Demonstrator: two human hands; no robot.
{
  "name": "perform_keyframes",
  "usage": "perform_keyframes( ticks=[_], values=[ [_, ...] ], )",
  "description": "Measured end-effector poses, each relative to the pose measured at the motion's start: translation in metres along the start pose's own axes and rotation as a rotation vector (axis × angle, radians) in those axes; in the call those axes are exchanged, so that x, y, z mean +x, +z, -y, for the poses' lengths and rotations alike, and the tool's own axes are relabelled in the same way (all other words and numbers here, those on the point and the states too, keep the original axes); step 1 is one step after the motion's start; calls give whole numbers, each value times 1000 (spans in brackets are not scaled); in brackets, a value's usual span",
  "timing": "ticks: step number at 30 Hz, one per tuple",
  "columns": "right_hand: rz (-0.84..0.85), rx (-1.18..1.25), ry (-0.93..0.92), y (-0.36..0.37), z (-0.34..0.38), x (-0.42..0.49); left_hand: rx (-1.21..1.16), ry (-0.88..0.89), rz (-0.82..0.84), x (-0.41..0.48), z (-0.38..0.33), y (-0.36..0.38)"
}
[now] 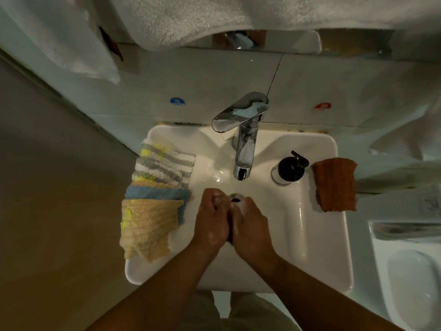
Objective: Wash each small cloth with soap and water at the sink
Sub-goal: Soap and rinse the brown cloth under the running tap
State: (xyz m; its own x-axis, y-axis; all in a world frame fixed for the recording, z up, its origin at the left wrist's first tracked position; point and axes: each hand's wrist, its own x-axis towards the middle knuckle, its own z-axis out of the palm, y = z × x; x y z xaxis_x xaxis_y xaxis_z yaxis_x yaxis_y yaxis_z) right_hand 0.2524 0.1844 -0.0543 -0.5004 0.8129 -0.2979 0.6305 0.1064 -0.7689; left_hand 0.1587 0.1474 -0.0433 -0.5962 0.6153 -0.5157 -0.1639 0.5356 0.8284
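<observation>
Over the sink's [329, 235] middle my soapy left hand [211, 219] and right hand [250, 226] press together; what my fingers hold, I cannot tell.

On my feed: sink [334, 235] white. Faucet [245, 144] shiny chrome. Soap dispenser [290, 169] has a black pump top and clear body. Striped cloth [164, 163] has grey and white bands with yellow patches. Blue cloth [157, 193] is plain light blue. Beige cloth [148, 225] is ribbed with a yellow blotch. Orange cloth [335, 185] is plain rust-orange and ribbed. I log white suds on the left hand [211, 220] and right hand [250, 225], with a dark strip [229, 235] between them that I can't identify. Blue sticker [177, 101] and red sticker [322, 106] on pale wall tiles. Towel [191, 17] white.
</observation>
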Motion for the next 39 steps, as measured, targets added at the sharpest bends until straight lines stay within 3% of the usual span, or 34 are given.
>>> perform_keyframes(
  ticks=[4,6,9,11,15,19,23,26,28,32,35,37,39],
  values=[
    [-59,-74,-42,-1,3,12,-175,-137,45,-10,2,10],
    [-129,4,96,-11,0,29,-146,-99,93,-28,-1,16],
    [-70,34,200,-14,-4,30,-49,42,143,-30,-3,12],
    [42,-107,111,-5,-10,16,36,100,97,-16,-1,5],
    [83,-70,-8,7,-7,-4,-17,-21,-114,2,5,3],
    [-32,-176,-28,-10,-6,20,75,2,39,-19,5,11],
    [9,-116,85,-15,-6,12,186,237,181,-22,-3,7],
    [78,-65,15,-4,-9,-6,189,229,31,-1,0,-1],
    [8,37,-19,-4,-4,-7,77,122,-36,2,5,0],
    [-132,33,-1,-21,7,17,-81,-79,156,-21,10,15],
    [-33,-117,112,-17,-11,26,-53,74,230,-25,9,9],
    [63,-161,84,-5,-17,14,11,129,181,-14,9,2],
    [74,-54,47,4,-14,-2,15,78,16,-4,7,-2]
  ],
)
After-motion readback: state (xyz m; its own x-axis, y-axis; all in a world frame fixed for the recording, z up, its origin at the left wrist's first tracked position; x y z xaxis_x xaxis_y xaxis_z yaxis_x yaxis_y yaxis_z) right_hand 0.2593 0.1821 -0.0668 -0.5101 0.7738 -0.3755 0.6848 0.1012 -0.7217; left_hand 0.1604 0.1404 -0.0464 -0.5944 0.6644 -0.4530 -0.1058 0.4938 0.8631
